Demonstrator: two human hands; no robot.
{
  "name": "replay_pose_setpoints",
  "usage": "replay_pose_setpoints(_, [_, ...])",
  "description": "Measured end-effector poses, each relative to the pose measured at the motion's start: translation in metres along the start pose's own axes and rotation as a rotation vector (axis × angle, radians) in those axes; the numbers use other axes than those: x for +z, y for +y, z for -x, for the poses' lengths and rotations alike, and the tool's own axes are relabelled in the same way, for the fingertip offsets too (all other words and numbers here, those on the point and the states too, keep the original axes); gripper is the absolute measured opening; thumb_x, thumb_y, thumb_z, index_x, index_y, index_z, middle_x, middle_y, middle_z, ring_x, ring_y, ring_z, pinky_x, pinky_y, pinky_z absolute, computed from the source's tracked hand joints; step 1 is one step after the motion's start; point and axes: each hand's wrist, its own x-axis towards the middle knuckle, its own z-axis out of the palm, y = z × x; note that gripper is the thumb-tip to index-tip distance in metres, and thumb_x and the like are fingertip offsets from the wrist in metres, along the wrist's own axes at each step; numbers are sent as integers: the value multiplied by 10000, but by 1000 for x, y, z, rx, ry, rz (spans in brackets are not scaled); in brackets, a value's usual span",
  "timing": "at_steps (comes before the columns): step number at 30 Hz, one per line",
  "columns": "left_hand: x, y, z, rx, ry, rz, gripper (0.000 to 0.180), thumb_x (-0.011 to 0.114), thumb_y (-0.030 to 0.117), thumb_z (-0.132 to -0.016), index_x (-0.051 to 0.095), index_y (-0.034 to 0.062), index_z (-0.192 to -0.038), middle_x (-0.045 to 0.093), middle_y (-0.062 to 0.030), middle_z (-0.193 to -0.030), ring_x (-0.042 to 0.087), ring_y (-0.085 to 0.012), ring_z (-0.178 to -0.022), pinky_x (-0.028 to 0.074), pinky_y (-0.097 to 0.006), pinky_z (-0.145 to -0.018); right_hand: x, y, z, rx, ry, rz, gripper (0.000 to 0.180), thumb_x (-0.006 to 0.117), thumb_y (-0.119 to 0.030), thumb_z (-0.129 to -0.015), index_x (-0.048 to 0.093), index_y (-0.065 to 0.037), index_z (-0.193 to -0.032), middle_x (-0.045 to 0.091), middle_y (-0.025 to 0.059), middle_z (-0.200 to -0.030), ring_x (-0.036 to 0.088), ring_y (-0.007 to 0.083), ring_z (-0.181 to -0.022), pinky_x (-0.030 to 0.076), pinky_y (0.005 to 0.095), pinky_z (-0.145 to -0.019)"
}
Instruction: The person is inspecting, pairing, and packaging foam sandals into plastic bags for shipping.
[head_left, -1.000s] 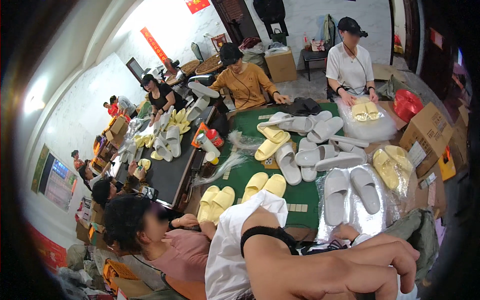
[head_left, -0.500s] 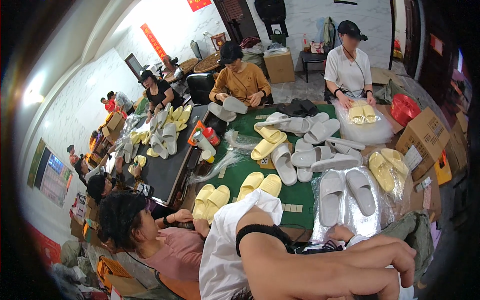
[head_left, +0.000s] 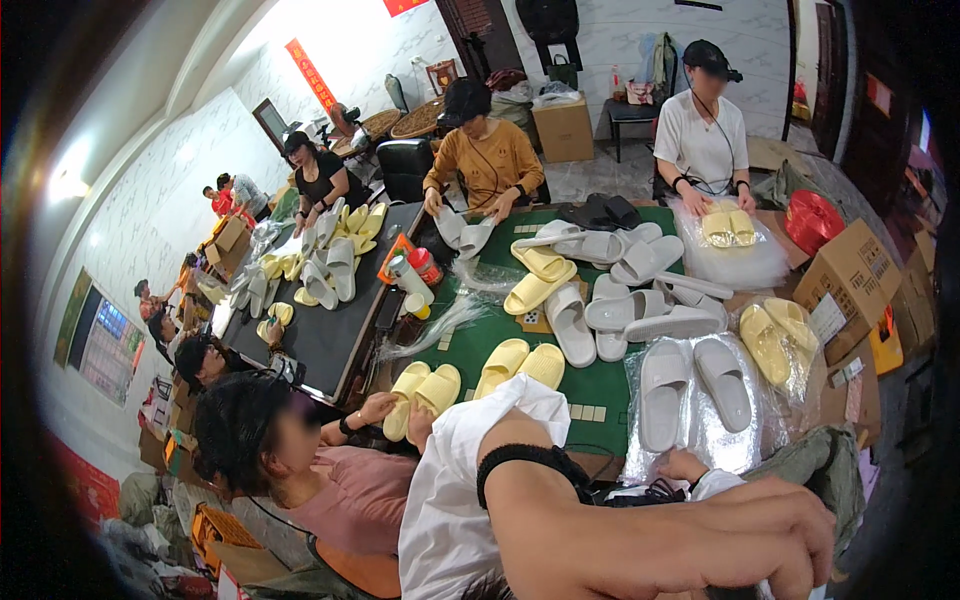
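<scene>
Right hand: its fingers meet the near edge of a clear bag. They look slightly curled; whether they pinch the film or only rest on it, cannot tell. Left hand: fingers bent downward, largest thing in view; tips partly lost at the lower right, so opening and any hold cannot be told.

The left gray slipper and right gray slipper lie side by side on the bag, soles down, slightly apart. Judged: the film is spread flat under them so that the pair sits within its outline, and the right hand is placed where it could steady the near edge.

Pose: left forearm enters from the lower middle, black band at the wrist, back of the hand up, reaching rightward across the near side. Right hand comes in from the right, pointing left, white cuff behind it.

Outward: bagged yellow slippers just right of the gray pair; loose gray slippers heaped beyond, on the green surface; a yellow pair to the left. Near left, a co-worker in pink handles yellow slippers.
</scene>
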Motion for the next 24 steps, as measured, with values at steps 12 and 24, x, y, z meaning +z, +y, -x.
replay_pose_setpoints(12, [-10, -14, 1, 126, -66, 144, 295, 423, 220, -902, 570, -35, -891, 575, -148, -899, 531, -269, -848, 417, -364, -718, 4, 10, -3, -177, 73, -13, 393, 482, -445, -749, 631, -128, -928, 588, 192, -970, 562, 378, -879, 455, 439, -766])
replay_pose_setpoints(24, [-26, -1, -1, 172, -204, -45, 389, 324, 243, -933, 605, -23, -899, 572, -154, -961, 493, -242, -862, 406, -298, -757, -39, -39, 50, 81, 181, 83, 758, 537, -509, -693, 425, 105, -1122, 568, 249, -990, 562, 377, -906, 461, 401, -777])
